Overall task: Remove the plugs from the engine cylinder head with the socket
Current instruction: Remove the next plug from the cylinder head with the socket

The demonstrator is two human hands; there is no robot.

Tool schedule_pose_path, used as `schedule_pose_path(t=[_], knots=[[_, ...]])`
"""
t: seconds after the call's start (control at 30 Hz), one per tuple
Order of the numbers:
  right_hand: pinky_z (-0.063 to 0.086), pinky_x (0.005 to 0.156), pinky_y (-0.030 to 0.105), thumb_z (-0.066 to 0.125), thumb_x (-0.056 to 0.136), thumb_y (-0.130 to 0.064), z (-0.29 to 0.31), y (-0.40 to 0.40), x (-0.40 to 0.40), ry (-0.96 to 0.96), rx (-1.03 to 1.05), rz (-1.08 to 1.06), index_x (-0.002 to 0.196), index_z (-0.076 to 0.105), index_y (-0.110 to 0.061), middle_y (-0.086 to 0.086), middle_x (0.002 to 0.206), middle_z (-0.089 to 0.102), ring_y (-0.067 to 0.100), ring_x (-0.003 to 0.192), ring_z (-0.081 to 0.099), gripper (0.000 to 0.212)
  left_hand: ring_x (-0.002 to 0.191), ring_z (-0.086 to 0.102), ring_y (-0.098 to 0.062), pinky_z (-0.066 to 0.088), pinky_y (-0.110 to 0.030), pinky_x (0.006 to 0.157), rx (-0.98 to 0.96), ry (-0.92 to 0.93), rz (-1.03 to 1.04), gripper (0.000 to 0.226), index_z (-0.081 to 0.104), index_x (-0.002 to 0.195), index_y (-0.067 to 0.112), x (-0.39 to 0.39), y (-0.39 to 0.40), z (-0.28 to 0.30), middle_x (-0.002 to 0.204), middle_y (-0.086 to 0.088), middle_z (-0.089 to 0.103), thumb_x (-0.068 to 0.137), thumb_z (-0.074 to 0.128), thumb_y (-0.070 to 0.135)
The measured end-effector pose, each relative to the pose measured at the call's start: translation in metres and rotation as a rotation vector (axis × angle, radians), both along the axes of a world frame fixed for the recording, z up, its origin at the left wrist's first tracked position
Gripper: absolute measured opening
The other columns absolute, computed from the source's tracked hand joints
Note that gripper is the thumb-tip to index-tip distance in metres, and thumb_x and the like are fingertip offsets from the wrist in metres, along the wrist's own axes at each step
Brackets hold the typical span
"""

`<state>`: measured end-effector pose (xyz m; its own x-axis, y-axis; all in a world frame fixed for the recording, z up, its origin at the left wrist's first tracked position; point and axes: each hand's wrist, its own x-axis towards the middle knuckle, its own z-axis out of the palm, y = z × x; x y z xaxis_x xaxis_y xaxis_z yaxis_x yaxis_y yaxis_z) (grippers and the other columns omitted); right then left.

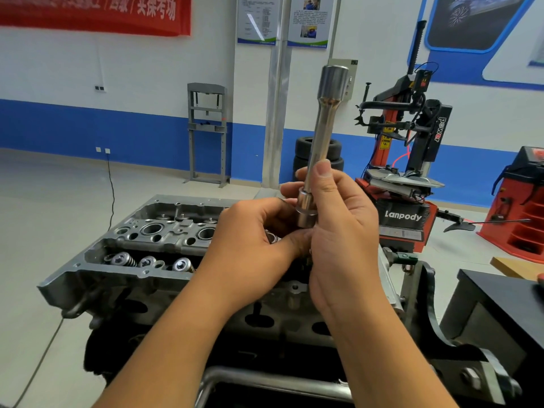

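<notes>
Head view: my right hand (338, 231) grips socket (319, 142) upright above head (164, 234); left hand (256, 240) fingers pinch its lower end; plug wells below, left.

Left hand (253, 231), right hand (338, 228), both gripping

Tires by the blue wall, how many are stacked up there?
2 show: the top tire and a lower tire under it, behind the socket. The hands and socket may hide more.
</notes>
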<state>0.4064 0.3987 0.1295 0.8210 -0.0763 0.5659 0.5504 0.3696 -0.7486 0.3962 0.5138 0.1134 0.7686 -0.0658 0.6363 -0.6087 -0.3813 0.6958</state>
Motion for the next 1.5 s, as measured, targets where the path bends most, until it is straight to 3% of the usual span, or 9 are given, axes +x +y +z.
schedule_pose_path(t=[0.1,0.27,0.4,0.6,0.83,0.97,1.07,1.3,1.5], knots=[[0.064,0.079,0.048,0.075,0.080,-0.045,-0.0006,-0.0010,-0.0011,-0.012,0.019,-0.017,0.094,0.066,-0.016,0.009,0.085,0.076,0.025,0.081,0.073,0.033,0.077,0.072,0.001,0.051,-0.012,0.064,0.008,-0.002,0.008,0.017,0.076,0.100,0.037,0.0002,0.0015,-0.0005,0.086,0.020,0.077,0.088,0.080,0.025],[0.060,0.076,0.034,0.064,0.088,-0.048,-0.0014,0.0001,0.0014,-0.034,-0.043,-0.065,0.087,0.070,-0.019,0.005,0.085,0.076,0.017,0.080,0.071,0.030,0.074,0.071,-0.001,0.054,-0.018,0.063,0.005,0.133,-0.194,0.021,0.076,0.110,0.034,-0.0046,0.0080,0.0041,0.094,0.011,0.079,0.100,0.068,0.017],[0.059,0.071,0.028,0.058,0.097,-0.046,-0.0013,-0.0001,0.0045,0.020,-0.018,-0.013,0.083,0.077,-0.021,0.007,0.085,0.077,0.016,0.081,0.073,0.035,0.085,0.074,-0.004,0.058,-0.023,0.073,-0.006,0.101,-0.145,0.025,0.075,0.110,0.032,-0.0013,0.0061,0.0037,0.095,0.011,0.079,0.097,0.071,0.011],[0.064,0.082,0.050,0.077,0.078,-0.050,-0.0021,-0.0022,0.0018,-0.008,0.007,-0.024,0.091,0.069,-0.018,0.008,0.089,0.077,0.024,0.081,0.073,0.035,0.082,0.073,-0.001,0.051,-0.011,0.067,-0.017,0.070,-0.053,0.018,0.076,0.104,0.033,0.0011,0.0040,0.0017,0.090,0.016,0.078,0.089,0.081,0.024],[0.059,0.077,0.033,0.063,0.090,-0.054,-0.0034,-0.0004,0.0050,-0.027,-0.042,-0.042,0.083,0.076,-0.024,0.009,0.086,0.075,0.015,0.083,0.072,0.034,0.076,0.072,0.001,0.054,-0.015,0.065,-0.015,0.118,-0.186,0.020,0.076,0.105,0.030,-0.0036,0.0047,0.0052,0.091,0.012,0.079,0.098,0.070,0.012],[0.062,0.084,0.060,0.072,0.088,-0.047,-0.0017,-0.0005,0.0030,0.015,0.020,-0.015,0.086,0.074,-0.022,0.010,0.088,0.076,0.026,0.081,0.070,0.026,0.080,0.073,-0.001,0.050,-0.010,0.066,0.002,0.070,-0.055,0.014,0.076,0.099,0.031,0.0000,0.0014,0.0026,0.088,0.016,0.078,0.089,0.080,0.022],[0.059,0.082,0.067,0.079,0.079,-0.049,-0.0014,-0.0008,0.0002,0.001,0.015,-0.028,0.089,0.072,-0.020,0.009,0.089,0.076,0.028,0.081,0.071,0.032,0.078,0.073,-0.001,0.049,-0.010,0.065,0.000,0.071,-0.031,0.014,0.076,0.098,0.030,0.0003,0.0011,0.0017,0.086,0.015,0.078,0.088,0.081,0.023],[0.059,0.077,0.039,0.066,0.093,-0.043,-0.0021,0.0005,0.0013,-0.039,-0.052,-0.077,0.085,0.072,-0.021,0.003,0.087,0.076,0.015,0.078,0.067,0.024,0.069,0.070,0.002,0.052,-0.014,0.058,0.004,0.155,-0.178,0.020,0.077,0.104,0.032,-0.0067,0.0048,0.0061,0.087,0.014,0.078,0.099,0.070,0.014],[0.058,0.085,0.068,0.068,0.090,-0.051,-0.0003,0.0004,-0.0014,0.008,-0.027,-0.035,0.083,0.076,-0.025,0.008,0.087,0.075,0.025,0.081,0.067,0.028,0.089,0.075,-0.002,0.061,-0.027,0.082,0.004,0.113,-0.106,0.020,0.077,0.101,0.034,-0.0032,0.0009,0.0044,0.092,0.016,0.079,0.093,0.076,0.015]])
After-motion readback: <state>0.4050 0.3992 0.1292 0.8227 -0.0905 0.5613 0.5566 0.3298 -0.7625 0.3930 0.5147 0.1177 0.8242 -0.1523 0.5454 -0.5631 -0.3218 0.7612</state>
